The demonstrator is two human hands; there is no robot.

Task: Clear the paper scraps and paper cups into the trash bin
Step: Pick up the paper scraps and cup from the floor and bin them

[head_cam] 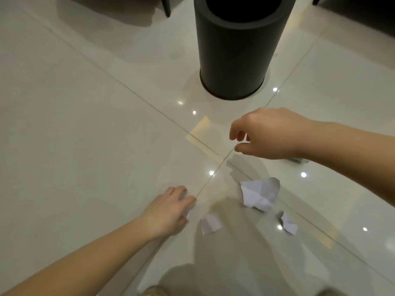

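Left hand, lower centre, is closed on a paper scrap; right hand is held open; a firm pinch is advised before lifting to the trash bin.

We are seeing bare tiled floor lying open on the left and between our hands and the trash bin, whose open mouth is facing up. Nearer us, three paper scraps are lying scattered, with bare gaps between them. Dark furniture legs are standing beyond the bin.
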